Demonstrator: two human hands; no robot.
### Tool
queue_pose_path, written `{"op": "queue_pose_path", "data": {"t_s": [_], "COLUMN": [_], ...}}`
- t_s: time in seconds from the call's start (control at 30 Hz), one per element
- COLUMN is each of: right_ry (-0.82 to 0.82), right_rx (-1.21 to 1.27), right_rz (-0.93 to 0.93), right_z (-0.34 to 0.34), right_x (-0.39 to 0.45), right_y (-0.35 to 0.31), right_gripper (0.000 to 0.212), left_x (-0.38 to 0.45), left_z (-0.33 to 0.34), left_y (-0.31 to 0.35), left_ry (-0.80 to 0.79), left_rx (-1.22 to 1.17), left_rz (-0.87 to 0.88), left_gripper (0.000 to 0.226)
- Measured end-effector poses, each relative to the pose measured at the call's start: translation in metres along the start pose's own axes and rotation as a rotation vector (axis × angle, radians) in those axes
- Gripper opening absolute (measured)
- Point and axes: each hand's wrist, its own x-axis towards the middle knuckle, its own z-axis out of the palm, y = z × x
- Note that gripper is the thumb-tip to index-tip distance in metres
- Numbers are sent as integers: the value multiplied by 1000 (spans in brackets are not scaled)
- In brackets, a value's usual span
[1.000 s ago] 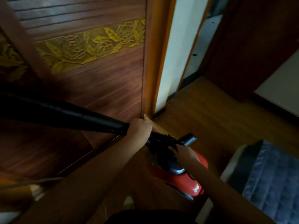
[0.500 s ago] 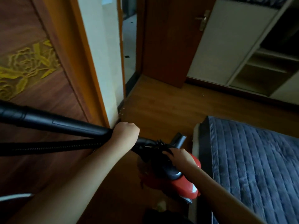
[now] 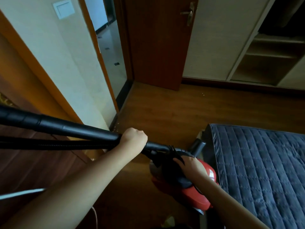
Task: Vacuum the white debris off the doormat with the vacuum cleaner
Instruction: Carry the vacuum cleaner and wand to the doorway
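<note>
My left hand (image 3: 134, 138) grips the black vacuum tube (image 3: 69, 128), which runs off the left edge; its nozzle is out of view. Under the tube runs the ribbed black hose (image 3: 57, 145). My right hand (image 3: 192, 166) rests on top of the red and black vacuum cleaner body (image 3: 196, 194), its fingers curled over the black handle part. The body is low, beside the edge of a dark blue quilted mat (image 3: 260, 171) at the right. A few white specks (image 3: 203, 94) lie on the wooden floor near the far wall, and more white crumbs (image 3: 118, 125) by the wall corner.
A white wall end with an orange-brown frame (image 3: 69, 63) stands left of centre, with a doorway (image 3: 112, 52) to a tiled room beyond. A dark wooden door (image 3: 158, 40) stands open at the back. Open white shelves (image 3: 270, 55) fill the back right. A thin cord (image 3: 94, 215) lies near my left arm.
My view has swung right and up: the carved wooden panel left the frame, and the doorway, door, shelves and more of the blue mat came in. Both hands keep their hold.
</note>
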Motion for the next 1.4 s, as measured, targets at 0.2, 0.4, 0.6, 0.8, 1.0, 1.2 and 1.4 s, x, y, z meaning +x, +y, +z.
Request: {"op": "queue_pose_path", "data": {"t_s": [0.2,0.4,0.6,0.8,1.0,1.2,1.4], "right_ry": [13,-40,-21,82,115,31,21], "right_rx": [-40,-83,-7,121,93,-23,-4], "right_rz": [-13,-23,66,119,109,69,77], "right_z": [-23,-38,-54,-82,-122,-162,-205], "right_x": [57,121,185,239,296,369,448], "right_y": [-3,-19,-50,-73,-74,-40,4], "right_gripper": [37,35,32,36,38,77,40], "left_x": [46,102,168,235,303,384,473], "left_z": [-7,-6,-1,-18,-44,-66,-110], "left_y": [-20,-61,-119,-164,-177,-172,-160], "left_ry": [64,53,80,115,43,-35,-52], "left_rx": [-49,-167,-258,-294,-385,-468,-474], "left_rz": [-24,-16,53,74,73,53,26], "left_gripper": [19,16,22,22,24,22,21]}}
